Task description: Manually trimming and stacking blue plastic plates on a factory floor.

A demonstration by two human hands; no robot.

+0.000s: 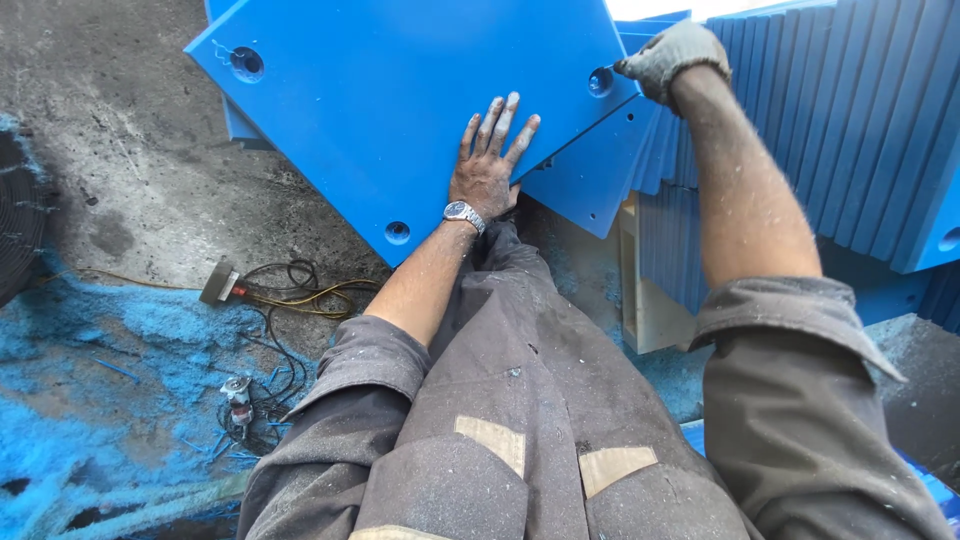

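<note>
A large blue plastic panel [400, 100] lies tilted on top of more blue panels, with round holes at its corners. My left hand [488, 165], bare and dusty with a wristwatch, rests flat on the panel's near edge, fingers spread. My right hand [668, 58] wears a grey glove and is pinched shut on a small tool whose tip sits at the hole [600, 81] in the panel's right corner. The tool is mostly hidden by the glove.
A row of upright blue panels [850, 130] stands at the right. Blue shavings [100, 370] cover the concrete floor at the left, with tangled cables [290, 290] and a plug. A pale wooden block [650, 300] sits under the stack.
</note>
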